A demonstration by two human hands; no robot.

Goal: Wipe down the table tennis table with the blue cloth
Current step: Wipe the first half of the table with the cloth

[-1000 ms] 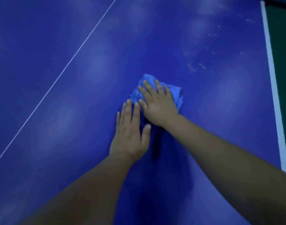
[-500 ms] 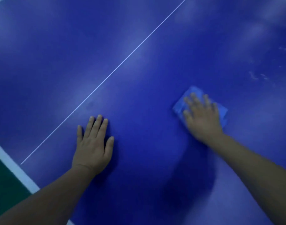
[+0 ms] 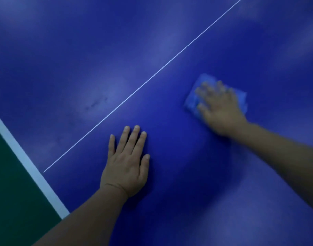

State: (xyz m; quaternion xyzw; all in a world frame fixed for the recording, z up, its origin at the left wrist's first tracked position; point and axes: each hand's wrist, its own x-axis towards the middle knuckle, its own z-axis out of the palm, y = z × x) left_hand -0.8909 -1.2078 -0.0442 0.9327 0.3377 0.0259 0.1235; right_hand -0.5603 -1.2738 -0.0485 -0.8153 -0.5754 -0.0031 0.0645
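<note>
Here the blue cloth (image 3: 191,101) lies folded on the bench (image 3: 81,50), to the right of the thin white line (image 3: 143,85) and clear of it. Its long axis runs from upper left to lower right in the view, roughly crosswise to the forearm behind it, though motion blur softens its edges. The right grip (image 3: 221,110), a bare hand, presses flat on top of it with fingers spread and straight, not curled round the cloth. The left grip (image 3: 125,162) lies palm down on the bare bench, fingers straight and close together, holding nothing, well apart from the cloth. A second ago the two grips lay side by side, almost touching. Now they are well apart, and a white edge band (image 3: 28,164) and green floor (image 3: 10,192) sit at lower left. Count: one cloth, two grips, one thin line, one edge band, one dark smudge (image 3: 97,103) left of the line.
</note>
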